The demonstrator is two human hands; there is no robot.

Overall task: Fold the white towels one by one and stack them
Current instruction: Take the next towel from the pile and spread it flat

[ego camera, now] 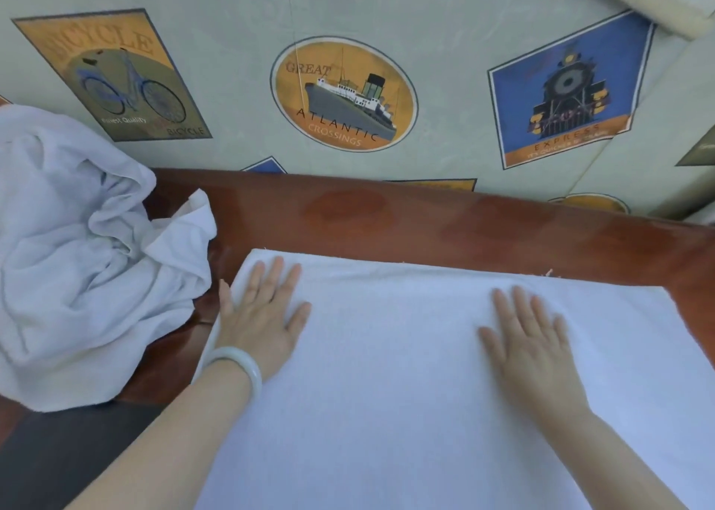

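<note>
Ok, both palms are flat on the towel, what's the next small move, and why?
Probably pinch the left edge of the flat towel with the left hand and fold it toward the right hand: it lies smooth, both hands open on it.

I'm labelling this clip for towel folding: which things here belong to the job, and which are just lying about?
Job: flat white towel, crumpled towel pile, left hand and right hand pressing flat on the towel.
Lying about: wooden surface, picture wallpaper, bracelet on the left wrist.
</note>
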